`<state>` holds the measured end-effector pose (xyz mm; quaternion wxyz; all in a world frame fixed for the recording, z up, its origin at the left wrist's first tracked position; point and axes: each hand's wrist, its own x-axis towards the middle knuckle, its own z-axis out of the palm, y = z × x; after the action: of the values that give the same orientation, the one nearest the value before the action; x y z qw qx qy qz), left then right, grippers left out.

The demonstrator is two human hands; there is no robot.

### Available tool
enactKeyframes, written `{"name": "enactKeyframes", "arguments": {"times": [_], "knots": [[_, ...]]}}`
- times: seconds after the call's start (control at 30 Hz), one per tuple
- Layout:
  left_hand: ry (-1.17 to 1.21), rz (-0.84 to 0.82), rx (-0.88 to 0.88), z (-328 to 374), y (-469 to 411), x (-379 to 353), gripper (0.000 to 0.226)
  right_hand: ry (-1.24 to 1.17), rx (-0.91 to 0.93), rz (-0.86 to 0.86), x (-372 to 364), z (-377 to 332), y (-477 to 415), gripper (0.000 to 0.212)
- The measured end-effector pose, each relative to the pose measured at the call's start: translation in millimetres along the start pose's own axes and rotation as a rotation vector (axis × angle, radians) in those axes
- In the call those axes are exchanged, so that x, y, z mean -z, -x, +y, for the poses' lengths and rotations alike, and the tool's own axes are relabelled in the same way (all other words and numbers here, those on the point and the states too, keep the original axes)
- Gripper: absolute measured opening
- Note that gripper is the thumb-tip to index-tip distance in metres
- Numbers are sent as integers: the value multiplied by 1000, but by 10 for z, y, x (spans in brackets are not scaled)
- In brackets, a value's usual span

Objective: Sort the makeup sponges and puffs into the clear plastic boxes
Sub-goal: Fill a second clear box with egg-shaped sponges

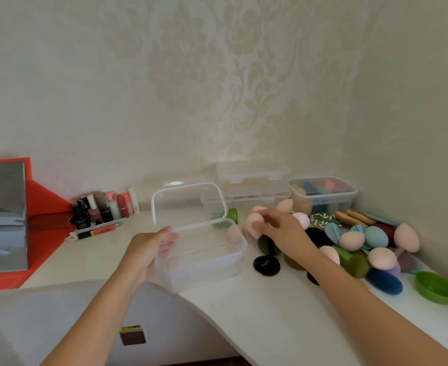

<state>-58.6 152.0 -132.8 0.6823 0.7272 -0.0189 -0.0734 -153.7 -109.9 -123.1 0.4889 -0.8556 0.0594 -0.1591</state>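
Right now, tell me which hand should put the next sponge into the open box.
Right. The right hand pinches a pink sponge just beside the right rim of the open clear box. The left hand grips the box's left edge and holds no sponge.

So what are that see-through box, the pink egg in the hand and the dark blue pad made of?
The open box looks like hard clear plastic: glossy, with fingers of the left hand showing through its wall. The pink egg in the right hand seems soft matte foam, without shine. The dark blue pad looks plush and velvety, though blur leaves that open.
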Motion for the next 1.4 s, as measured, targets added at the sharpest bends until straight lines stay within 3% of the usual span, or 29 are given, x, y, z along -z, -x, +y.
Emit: {"name": "enactKeyframes", "arguments": {"times": [0.23,0.3,0.47,0.57,0.67,0.83,0.93,1.03,1.2,1.4], "knots": [[89,2,-99,-178,219,-36,53,-256,17,132,25,-168,-45,34],[92,-14,-148,-200,245,-39,51,-369,85,98,-1,-325,-32,34],[38,18,-224,-255,260,-68,47,-134,234,-76,-311,-597,27,26],[35,133,-294,-278,293,-112,27,130,390,-294,-503,-774,38,28],[-53,211,-345,-293,304,-142,19,347,362,-586,-674,-927,22,34],[-38,244,-366,-323,293,-134,7,523,331,-701,-736,-1105,-106,25],[-23,256,-375,-338,282,-143,3,567,288,-836,-734,-1190,-141,33],[7,254,-381,-347,270,-137,4,586,271,-859,-825,-1142,-144,39],[34,237,-407,-372,239,-135,4,517,216,-844,-889,-1061,-168,27],[110,204,-419,-360,234,-146,8,457,161,-849,-848,-1003,-168,30]]}}
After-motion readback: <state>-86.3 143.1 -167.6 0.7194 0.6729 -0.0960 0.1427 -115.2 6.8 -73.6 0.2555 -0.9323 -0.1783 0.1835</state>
